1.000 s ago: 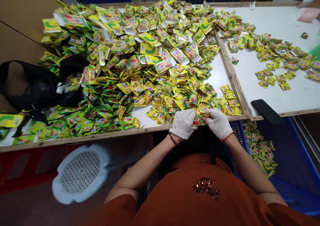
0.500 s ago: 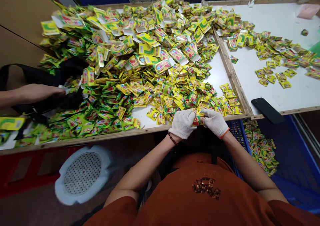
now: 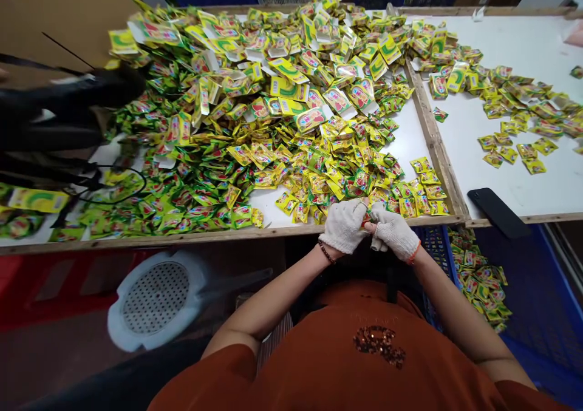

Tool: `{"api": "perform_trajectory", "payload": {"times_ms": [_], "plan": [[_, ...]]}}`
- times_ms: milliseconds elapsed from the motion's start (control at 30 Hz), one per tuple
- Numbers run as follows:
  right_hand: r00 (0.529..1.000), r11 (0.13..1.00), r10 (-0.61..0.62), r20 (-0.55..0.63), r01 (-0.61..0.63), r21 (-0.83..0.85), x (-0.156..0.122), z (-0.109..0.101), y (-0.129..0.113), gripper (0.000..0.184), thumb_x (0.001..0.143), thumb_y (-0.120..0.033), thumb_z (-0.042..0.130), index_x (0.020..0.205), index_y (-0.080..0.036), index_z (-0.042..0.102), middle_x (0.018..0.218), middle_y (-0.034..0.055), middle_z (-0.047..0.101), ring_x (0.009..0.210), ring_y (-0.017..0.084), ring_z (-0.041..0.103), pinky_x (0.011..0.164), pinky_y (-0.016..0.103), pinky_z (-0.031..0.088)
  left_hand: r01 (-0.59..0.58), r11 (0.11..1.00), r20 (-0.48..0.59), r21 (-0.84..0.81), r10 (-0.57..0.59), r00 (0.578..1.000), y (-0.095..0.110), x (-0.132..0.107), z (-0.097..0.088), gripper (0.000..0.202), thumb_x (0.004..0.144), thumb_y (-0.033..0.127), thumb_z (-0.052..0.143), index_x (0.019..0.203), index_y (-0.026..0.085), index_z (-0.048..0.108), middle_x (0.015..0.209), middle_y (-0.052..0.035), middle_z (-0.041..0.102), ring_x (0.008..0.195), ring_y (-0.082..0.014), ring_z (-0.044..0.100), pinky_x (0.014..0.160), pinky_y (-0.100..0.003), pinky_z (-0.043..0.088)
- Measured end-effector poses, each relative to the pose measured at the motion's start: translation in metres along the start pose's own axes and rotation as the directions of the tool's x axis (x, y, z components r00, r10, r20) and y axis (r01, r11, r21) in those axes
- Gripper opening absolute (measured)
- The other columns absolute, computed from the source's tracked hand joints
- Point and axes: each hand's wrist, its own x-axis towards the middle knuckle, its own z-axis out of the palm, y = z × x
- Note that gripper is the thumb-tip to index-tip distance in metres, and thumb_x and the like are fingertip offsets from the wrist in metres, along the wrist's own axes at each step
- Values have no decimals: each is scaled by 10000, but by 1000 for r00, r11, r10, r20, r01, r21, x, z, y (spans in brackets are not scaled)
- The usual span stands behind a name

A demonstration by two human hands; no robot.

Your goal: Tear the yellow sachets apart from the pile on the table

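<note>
My left hand (image 3: 346, 226), in a white fingertip-less glove, is closed on a small candy packet (image 3: 367, 218). Gloved the same way, my right hand (image 3: 395, 234) pinches the packet's other side just above the table's front edge. Fingers cover most of the packet; only a bit of green and red shows. Right beyond my hands lie loose yellow packets (image 3: 426, 186), some set side by side. A wide heap of green and yellow packets (image 3: 204, 195) spreads to the left, with small yellow cartons (image 3: 289, 89) piled behind it.
A wooden divider (image 3: 430, 132) splits the white tabletop. A black phone (image 3: 498, 212) overhangs the front edge at right, above a blue crate (image 3: 532, 289) and several packets. Black straps and cloth (image 3: 50, 113) lie at left. A pale blue stool (image 3: 157, 295) stands below.
The view has shifted, so the table's contents sit further right. My hands have drawn closer together around the packet. At left, another person's hand has left the view and the black cloth has moved.
</note>
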Motion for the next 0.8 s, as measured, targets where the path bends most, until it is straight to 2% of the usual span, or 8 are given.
{"api": "perform_trajectory", "payload": {"times_ms": [100, 200, 300, 367, 400, 533, 700, 800], "plan": [[994, 971, -100, -41, 89, -222, 7, -8, 0, 237, 829, -379, 569, 668, -213, 518, 460, -50, 535, 385, 100, 508, 383, 188, 375, 40, 914, 39, -404, -27, 999, -4, -4, 0, 606, 773, 371, 694, 1325, 142, 595, 1287, -167, 655, 1195, -329, 601, 1045, -460, 449], [944, 892, -328, -38, 296, -342, 9, -13, 2, 152, 823, -322, 588, 724, -209, 609, 707, 0, 682, 698, 175, 673, 654, 268, 544, 181, 603, 143, -777, -111, 983, -7, -5, -4, 500, 840, 429, 644, 1266, 168, 617, 1206, -110, 698, 1113, -264, 649, 1008, -390, 493], [802, 856, -496, -332, 388, -343, 9, -6, 10, 189, 827, -341, 615, 942, -201, 667, 1038, 82, 722, 1039, 248, 671, 954, 373, 530, 262, 302, 191, -917, -243, 951, -4, -5, -6, 564, 819, 436, 691, 1292, 162, 550, 1070, -87, 721, 924, -211, 689, 843, -331, 552], [657, 860, -509, -556, 411, -301, 8, 2, 18, 301, 814, -373, 656, 1052, -189, 634, 1135, 128, 687, 1105, 258, 645, 990, 400, 518, 238, 199, 163, -951, -332, 929, 1, -5, -4, 620, 777, 441, 746, 1288, 170, 523, 1024, -78, 721, 855, -193, 691, 783, -306, 553], [629, 868, -487, -606, 430, -250, 8, 6, 22, 348, 809, -393, 672, 1085, -189, 614, 1137, 133, 681, 1085, 254, 652, 965, 401, 532, 221, 177, 147, -959, -356, 923, 3, -6, -3, 622, 766, 450, 759, 1274, 175, 527, 1019, -77, 720, 847, -189, 691, 779, -302, 550], [754, 901, -367, -545, 433, -7, 4, 11, 32, 368, 817, -460, 664, 1073, -199, 615, 1050, 94, 723, 943, 230, 691, 858, 380, 568, 218, 193, 150, -957, -313, 938, 6, -9, 2, 584, 747, 484, 769, 1200, 170, 576, 1023, -68, 711, 875, -180, 673, 796, -296, 539], [858, 944, -328, -396, 316, -96, -4, 1, 30, 311, 838, -489, 642, 869, -184, 699, 822, 46, 727, 804, 210, 657, 788, 340, 535, 291, 269, 222, -918, -258, 940, 0, -12, 2, 405, 742, 476, 765, 944, 154, 624, 864, -24, 668, 808, -144, 618, 781, -276, 510], [875, 946, -321, -363, 313, -83, -6, -2, 25, 359, 843, -529, 634, 761, -183, 679, 706, 21, 675, 700, 180, 608, 691, 295, 504, 306, 197, 239, -931, -302, 923, -1, -11, 5, 436, 685, 477, 812, 884, 158, 592, 835, -2, 642, 778, -121, 595, 766, -256, 499]]}}
